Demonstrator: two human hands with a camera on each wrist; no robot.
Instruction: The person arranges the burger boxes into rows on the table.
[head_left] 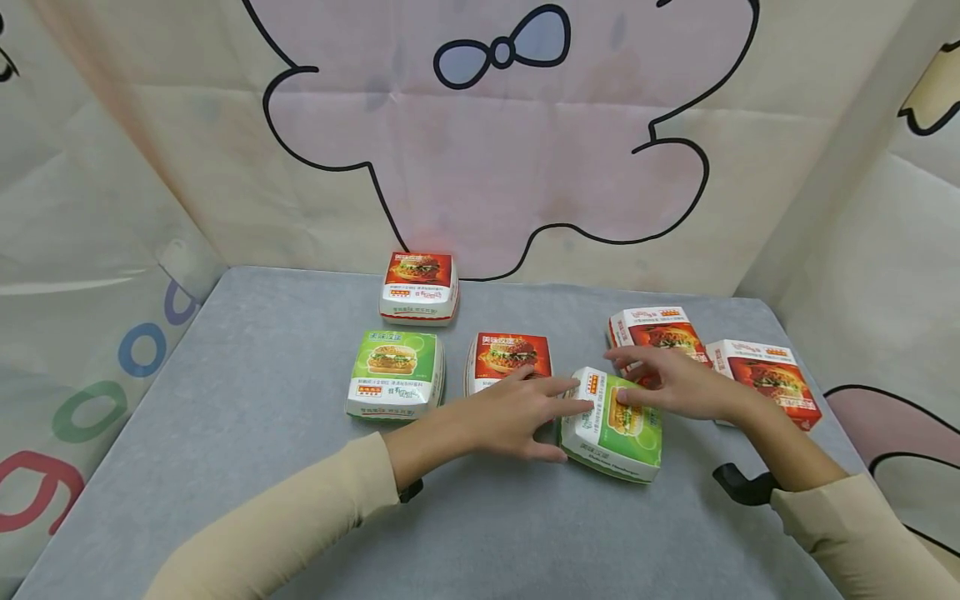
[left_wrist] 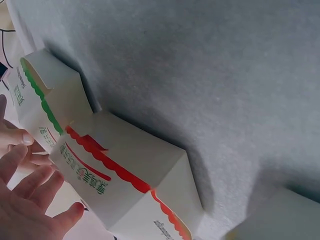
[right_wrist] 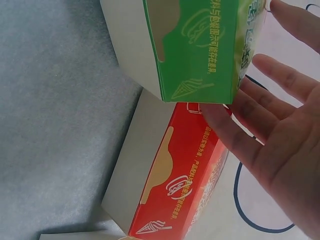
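Note:
In the head view a green-and-white burger box [head_left: 626,446] lies tilted on the table between both hands. My left hand [head_left: 517,412] reaches in from its left, fingers extended and fingertips at its white left part, over a red burger box [head_left: 513,354] that it partly covers. My right hand [head_left: 675,387] comes from the right with loosely bent fingers, thumb at the burger picture on the green box. A second red box [head_left: 663,329] lies partly behind that hand. Up close in the right wrist view, the fingers spread beside the green box [right_wrist: 197,50] and red box [right_wrist: 170,175].
Another red box [head_left: 772,379] lies at the right, near the table [head_left: 465,533] edge. A red box [head_left: 420,287] stands at the back against the printed backdrop [head_left: 480,183], with a green box [head_left: 396,375] in front of it. Printed sheets hang on both sides.

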